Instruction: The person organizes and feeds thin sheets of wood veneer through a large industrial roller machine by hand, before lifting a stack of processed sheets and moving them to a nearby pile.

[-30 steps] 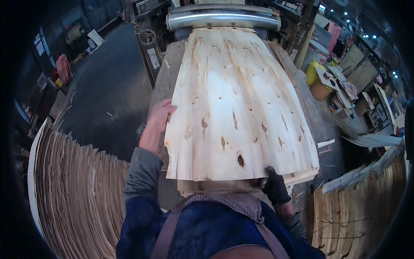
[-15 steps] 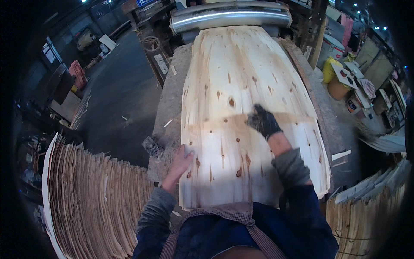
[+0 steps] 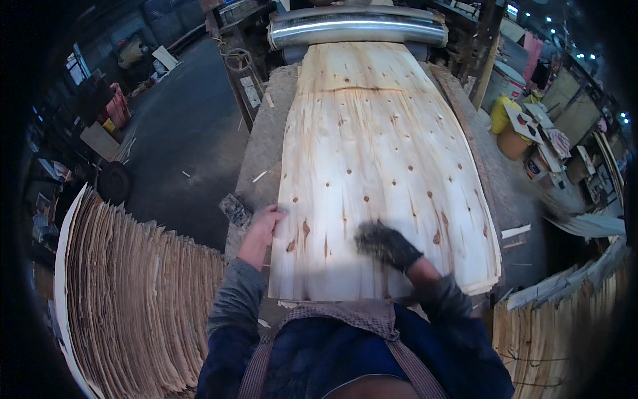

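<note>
A stack of pale, knotty wood veneer sheets (image 3: 379, 153) lies lengthwise in front of me. Another veneer sheet (image 3: 355, 63) lies over its far part and reaches up to a shiny metal roller (image 3: 359, 31). My bare left hand (image 3: 262, 231) is at the stack's left edge, fingers curled against the border of the top sheet; their tips are partly hidden. In a dark glove, my right hand (image 3: 385, 245) is over the near middle of the top sheet, fingers stretched out and somewhat blurred. Nothing shows in it.
Tall stacks of veneer stand on edge at my left (image 3: 139, 299) and right (image 3: 558, 319). A dark block (image 3: 234, 209) sits on the table (image 3: 262, 143) beside my left hand. A handwheel (image 3: 238, 60) is left of the roller. Buckets (image 3: 515, 141) and clutter fill the right side.
The far veneer sheet has slid away from me toward the roller, uncovering more of the sheet beneath. My right hand has come back nearer to me. My left hand stays by the left edge.
</note>
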Available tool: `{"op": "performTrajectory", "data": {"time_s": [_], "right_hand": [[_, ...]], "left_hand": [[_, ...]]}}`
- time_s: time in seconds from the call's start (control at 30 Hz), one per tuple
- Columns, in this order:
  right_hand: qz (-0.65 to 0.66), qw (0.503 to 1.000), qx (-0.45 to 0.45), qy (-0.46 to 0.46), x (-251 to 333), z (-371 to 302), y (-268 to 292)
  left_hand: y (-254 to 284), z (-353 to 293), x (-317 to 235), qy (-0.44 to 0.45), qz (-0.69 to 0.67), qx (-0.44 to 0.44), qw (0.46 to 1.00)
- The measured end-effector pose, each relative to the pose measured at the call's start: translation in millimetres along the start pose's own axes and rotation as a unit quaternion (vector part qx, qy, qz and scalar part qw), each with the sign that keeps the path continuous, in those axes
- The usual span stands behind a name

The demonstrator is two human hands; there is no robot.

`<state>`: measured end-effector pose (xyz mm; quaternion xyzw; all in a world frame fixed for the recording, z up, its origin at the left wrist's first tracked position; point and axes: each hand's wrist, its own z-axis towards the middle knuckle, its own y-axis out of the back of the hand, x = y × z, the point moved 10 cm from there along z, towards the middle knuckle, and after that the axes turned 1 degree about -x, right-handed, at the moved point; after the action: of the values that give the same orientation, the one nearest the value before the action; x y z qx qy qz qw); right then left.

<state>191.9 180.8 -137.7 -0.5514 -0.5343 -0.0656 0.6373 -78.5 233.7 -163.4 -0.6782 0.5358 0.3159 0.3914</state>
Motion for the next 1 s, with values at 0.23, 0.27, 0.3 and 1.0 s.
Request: {"op": "performTrajectory", "data": {"time_s": [0.23, 0.27, 0.3, 1.0], "right_hand": [[0.060, 0.971, -0.201, -0.118, -63.2, -129.3, -24.3], [0.076, 0.967, -0.218, -0.112, -69.4, -138.6, -18.6], [0.094, 0.962, -0.237, -0.102, -75.6, -148.2, -8.6], [0.074, 0.975, -0.211, -0.015, 57.4, 14.5, 45.1]], "left_hand": [[0.8, -27.7, -67.8, -0.105, -0.064, 0.011, 0.992], [-1.1, -30.0, -79.2, -0.122, -0.062, 0.029, 0.990], [-8.5, -32.1, -91.1, -0.138, -0.058, 0.052, 0.987], [47.0, 28.7, -19.1, -0.156, 0.179, -0.117, 0.964]]}}
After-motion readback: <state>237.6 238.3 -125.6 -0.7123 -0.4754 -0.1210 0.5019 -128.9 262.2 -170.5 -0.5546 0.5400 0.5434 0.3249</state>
